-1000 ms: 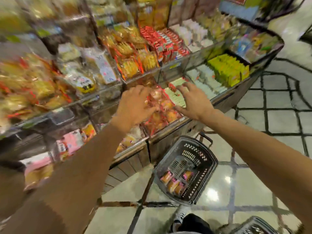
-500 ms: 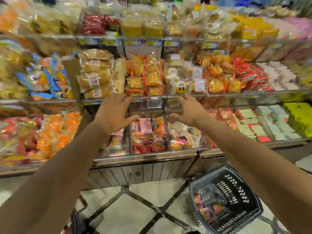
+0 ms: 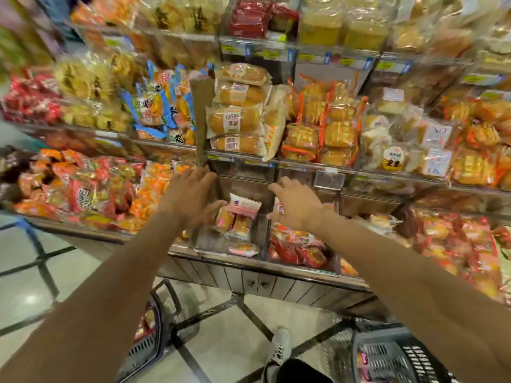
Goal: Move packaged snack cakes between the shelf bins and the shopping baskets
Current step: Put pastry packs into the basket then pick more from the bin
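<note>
A clear shelf bin [image 3: 237,251] at the lowest shelf level holds a few snack cakes in pink-and-white wrappers [image 3: 237,217]. My left hand [image 3: 190,196] reaches toward the bin's left side with fingers spread and nothing in it. My right hand [image 3: 296,207] hovers at the bin's right side, fingers spread, also empty. One dark shopping basket [image 3: 156,330] stands on the floor at lower left, largely hidden by my left arm. A second dark basket [image 3: 392,360] at lower right holds a few pink-wrapped cakes.
Shelves packed with bagged breads and snacks fill the view above and to both sides, including red-wrapped packs [image 3: 301,252] in the bin to the right. A wooden cabinet base [image 3: 262,283] runs under the shelf. My shoe [image 3: 279,349] stands on the tiled floor between the baskets.
The view has swung left along the shelf and both hands have moved with it, from the red-and-orange packs to the bin of pink-wrapped cakes. A second basket has come into view at lower left.
</note>
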